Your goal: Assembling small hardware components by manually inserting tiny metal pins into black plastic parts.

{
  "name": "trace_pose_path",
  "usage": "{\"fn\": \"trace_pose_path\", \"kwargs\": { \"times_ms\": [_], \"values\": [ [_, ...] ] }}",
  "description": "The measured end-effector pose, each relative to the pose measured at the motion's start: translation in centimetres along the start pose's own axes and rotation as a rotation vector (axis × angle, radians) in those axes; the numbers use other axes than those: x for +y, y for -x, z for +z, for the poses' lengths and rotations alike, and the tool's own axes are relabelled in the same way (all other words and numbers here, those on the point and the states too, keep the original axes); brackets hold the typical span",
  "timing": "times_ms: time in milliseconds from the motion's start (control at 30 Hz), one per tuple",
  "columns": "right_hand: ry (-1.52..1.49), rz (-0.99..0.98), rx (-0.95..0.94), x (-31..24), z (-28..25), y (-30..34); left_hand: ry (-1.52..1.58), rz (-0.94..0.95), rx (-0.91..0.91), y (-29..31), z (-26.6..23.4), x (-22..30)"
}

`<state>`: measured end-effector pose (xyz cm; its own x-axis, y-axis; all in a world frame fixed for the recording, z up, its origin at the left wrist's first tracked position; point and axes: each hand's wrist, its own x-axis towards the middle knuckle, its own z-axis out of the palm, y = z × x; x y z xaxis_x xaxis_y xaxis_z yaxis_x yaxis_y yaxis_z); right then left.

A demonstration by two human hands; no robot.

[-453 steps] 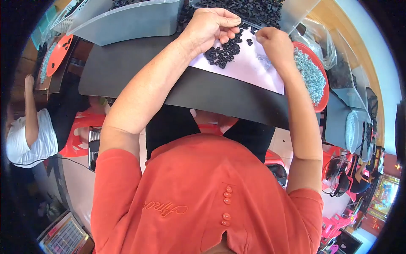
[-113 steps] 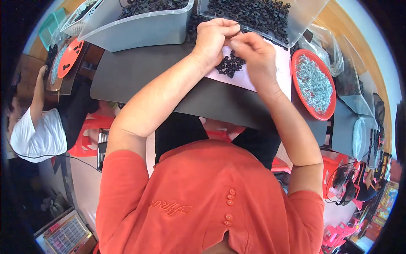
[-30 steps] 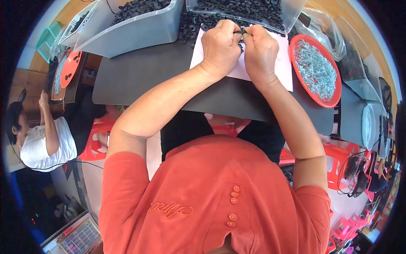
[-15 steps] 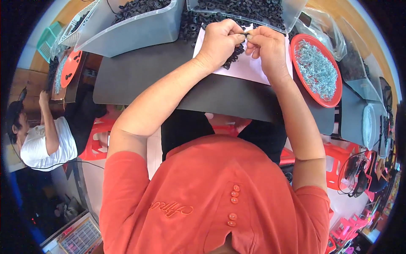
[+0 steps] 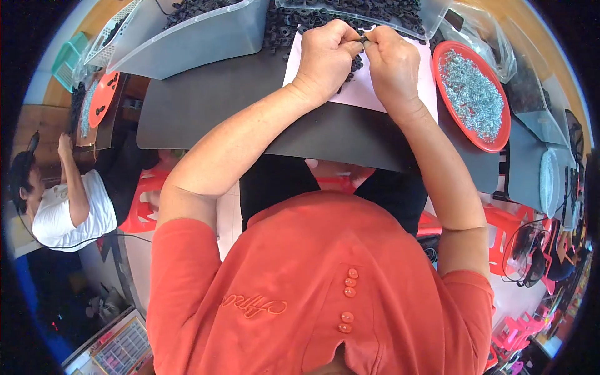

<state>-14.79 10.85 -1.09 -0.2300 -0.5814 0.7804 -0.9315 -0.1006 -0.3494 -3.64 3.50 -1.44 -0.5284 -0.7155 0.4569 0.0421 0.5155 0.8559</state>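
Observation:
Both hands meet over a pale sheet on the dark table. My left hand pinches a small black plastic part between thumb and forefinger. My right hand, fingers curled in, grips at the same part from the other side. Whether a second tiny piece sits between the fingertips is too small to tell. Partly hidden behind my left hand, a pile of similar black parts lies on the sheet. To the right of my right hand stands a red plate heaped with small silvery metal pieces.
A translucent bin of black parts stands at the far left, another bin at the far edge. Loose black parts lie between them. A clear plastic bag is behind the plate. At left, a person sits by another table.
My right hand has turned, and its fingers have curled in more tightly around the small part. The view has shifted slightly; my left hand keeps its pinch.

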Motion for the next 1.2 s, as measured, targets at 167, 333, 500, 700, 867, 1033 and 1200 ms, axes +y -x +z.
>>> {"fn": "trace_pose_path", "kwargs": {
  "times_ms": [167,333,500,700,867,1033,1200],
  "values": [
    [0.043,-0.066,-0.032,0.3,-0.5,0.0,-0.169,0.201,0.008,0.0,-0.1,0.2],
    [-0.401,0.311,-0.09,0.9,-0.8,-0.3,-0.08,0.155,0.011,-0.6,0.1,0.4],
    [-0.606,0.461,-0.124,0.2,-1.9,-1.2,0.254,-0.19,-0.115,-0.8,-0.4,1.5],
    [-0.659,0.515,-0.135,0.7,-1.8,-1.2,0.31,-0.303,-0.187,-1.2,-0.9,1.6],
    [-0.666,0.535,-0.195,0.4,-2.0,-1.4,0.323,-0.34,-0.206,-1.2,-1.1,1.3],
    [-0.668,0.549,-0.208,0.5,-2.0,-1.4,0.323,-0.341,-0.179,-1.3,-1.1,1.2],
    [-0.674,0.535,-0.203,0.8,-1.9,-1.4,0.364,-0.363,-0.203,-1.5,-1.3,1.1]
  ]
}}
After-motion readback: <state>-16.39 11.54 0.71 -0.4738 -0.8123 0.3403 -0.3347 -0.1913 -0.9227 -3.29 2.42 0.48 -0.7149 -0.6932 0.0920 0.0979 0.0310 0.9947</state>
